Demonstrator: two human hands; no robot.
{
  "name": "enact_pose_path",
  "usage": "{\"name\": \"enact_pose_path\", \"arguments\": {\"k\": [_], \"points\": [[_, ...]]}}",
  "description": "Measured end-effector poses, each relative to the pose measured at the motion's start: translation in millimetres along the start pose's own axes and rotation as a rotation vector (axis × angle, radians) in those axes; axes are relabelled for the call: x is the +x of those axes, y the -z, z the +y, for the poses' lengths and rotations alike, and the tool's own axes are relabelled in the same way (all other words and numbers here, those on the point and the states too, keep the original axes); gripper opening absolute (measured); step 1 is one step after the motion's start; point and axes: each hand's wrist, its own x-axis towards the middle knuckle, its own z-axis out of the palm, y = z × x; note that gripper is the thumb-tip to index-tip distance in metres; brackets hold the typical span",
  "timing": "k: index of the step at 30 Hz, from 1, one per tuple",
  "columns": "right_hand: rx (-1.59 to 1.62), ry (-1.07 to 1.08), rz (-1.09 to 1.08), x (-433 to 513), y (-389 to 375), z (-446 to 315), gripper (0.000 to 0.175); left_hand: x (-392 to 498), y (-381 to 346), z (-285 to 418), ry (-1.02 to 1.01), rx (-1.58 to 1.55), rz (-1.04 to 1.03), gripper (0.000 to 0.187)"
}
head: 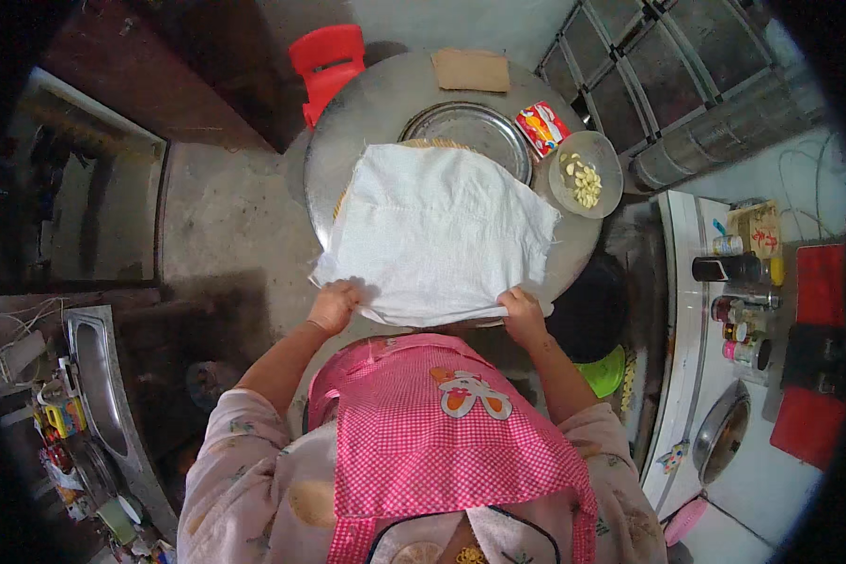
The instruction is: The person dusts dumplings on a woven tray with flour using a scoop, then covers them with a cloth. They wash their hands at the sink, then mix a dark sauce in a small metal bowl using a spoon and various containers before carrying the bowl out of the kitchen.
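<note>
A white cloth [444, 225] is spread over a woven tray [340, 201], whose straw-coloured rim peeks out at the left and the far side. My left hand [337, 304] pinches the near left part of the cloth. At its near right part, my right hand [523, 314] grips the cloth edge between thumb and fingers. The near edge hangs in a slight sag between both hands, close to my apron. What lies under the cloth is hidden.
The round metal table [366, 106] holds a round metal tray [465, 120], brown cardboard [471, 70], a red packet [541, 128] and a bowl [564, 201] of peeled garlic cloves [586, 187]. A red chair [331, 67] stands beyond; a counter [684, 282] with jars is right.
</note>
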Motion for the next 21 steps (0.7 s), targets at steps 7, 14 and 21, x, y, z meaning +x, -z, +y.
{"name": "enact_pose_path", "arguments": {"k": [7,14,21], "points": [[-0.164,-0.11,-0.205,-8.7,-0.6,4.9,0.049,-4.9,-29.0,6.8,0.223,-0.026,-0.173,0.029],[0.205,-0.289,-0.039,-22.1,-27.0,50.7,0.042,-4.9,-34.3,-8.5,0.487,-0.276,-0.114,0.039],[0.179,-0.853,0.273,4.4,-18.0,71.7,0.051,-12.9,-58.8,-25.6,0.496,-0.428,0.165,0.032]]}}
